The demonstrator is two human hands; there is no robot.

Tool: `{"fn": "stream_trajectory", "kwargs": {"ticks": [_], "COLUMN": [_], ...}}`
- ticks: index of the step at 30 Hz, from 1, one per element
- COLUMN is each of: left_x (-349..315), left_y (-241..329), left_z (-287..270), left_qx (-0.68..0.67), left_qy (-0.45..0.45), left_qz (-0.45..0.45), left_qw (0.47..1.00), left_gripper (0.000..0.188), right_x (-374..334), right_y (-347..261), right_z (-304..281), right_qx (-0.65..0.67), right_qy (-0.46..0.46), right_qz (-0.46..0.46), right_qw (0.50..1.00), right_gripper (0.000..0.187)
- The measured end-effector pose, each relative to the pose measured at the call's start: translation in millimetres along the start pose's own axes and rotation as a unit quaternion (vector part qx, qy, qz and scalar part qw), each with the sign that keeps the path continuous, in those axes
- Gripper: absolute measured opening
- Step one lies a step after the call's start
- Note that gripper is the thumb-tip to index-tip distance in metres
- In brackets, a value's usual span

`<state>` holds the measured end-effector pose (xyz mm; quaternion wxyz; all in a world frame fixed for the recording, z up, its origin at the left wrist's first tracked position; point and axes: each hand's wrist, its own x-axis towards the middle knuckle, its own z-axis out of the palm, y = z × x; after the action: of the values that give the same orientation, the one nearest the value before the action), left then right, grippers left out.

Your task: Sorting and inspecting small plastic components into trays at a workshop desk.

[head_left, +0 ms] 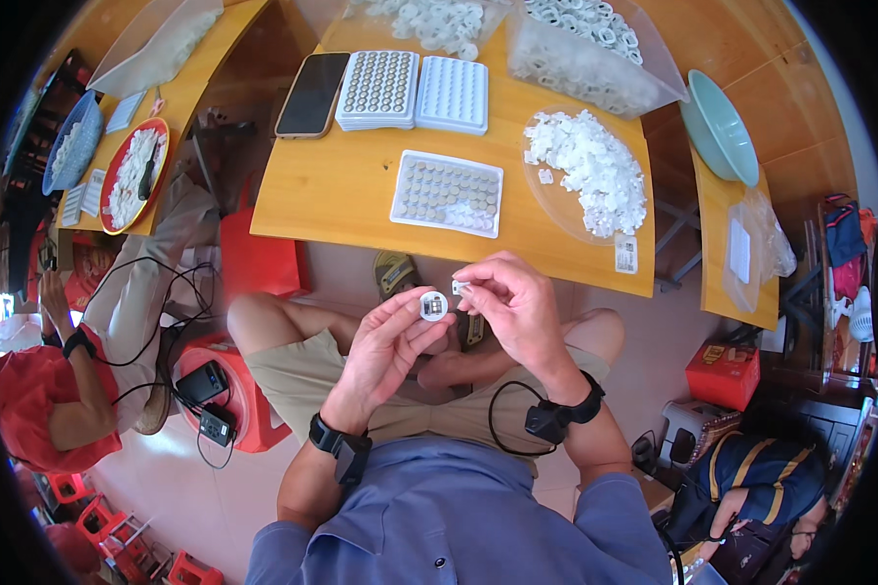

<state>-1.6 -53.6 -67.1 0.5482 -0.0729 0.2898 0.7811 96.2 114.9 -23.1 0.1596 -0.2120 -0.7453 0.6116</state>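
In front of my lap, my left hand [388,343] pinches a small round white housing [433,306] with metal-looking parts inside it. My right hand [513,304] is close beside it, thumb and fingers closed on a small white plastic piece [458,288]. The two parts are near each other; I cannot tell whether they touch. Beyond my hands, at the table's near edge, lies a white blister tray [447,193] with rows of round silver cells and some white bits. To its right, a shallow clear round tray [546,210] holds a heap of small white plastic pieces [595,166].
On the wooden table [312,195] lie a black phone [312,95], a tray stack of button cells [379,86] and a white tray [453,95]. Clear bins [595,63] of white rings stand behind. A green basin [720,127] is right; a red stool [249,390] and a seated person [54,400] are left.
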Motion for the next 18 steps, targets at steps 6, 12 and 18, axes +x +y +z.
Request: {"fn": "stream_trajectory", "kwargs": {"ticks": [6, 12, 18], "left_x": [-0.5, 2.0, 1.9], "left_y": [0.7, -1.3, -0.3], "left_z": [-1.9, -3.2, -5.5], "left_qx": [0.003, -0.001, -0.011], "left_qy": [0.007, 0.003, -0.007], "left_qz": [0.006, 0.004, -0.004], "left_qw": [1.0, 1.0, 1.0], "left_gripper": [0.029, 0.029, 0.03], "right_x": [-2.7, -3.2, -3.7], "right_y": [-6.3, 3.5, 1.6], "right_z": [12.1, 13.5, 14.7], "right_qx": [-0.04, -0.044, -0.024], "right_qy": [-0.03, -0.036, -0.034], "right_qz": [0.001, -0.037, 0.003], "right_qw": [0.999, 0.998, 0.999], "right_gripper": [0.015, 0.015, 0.014]}}
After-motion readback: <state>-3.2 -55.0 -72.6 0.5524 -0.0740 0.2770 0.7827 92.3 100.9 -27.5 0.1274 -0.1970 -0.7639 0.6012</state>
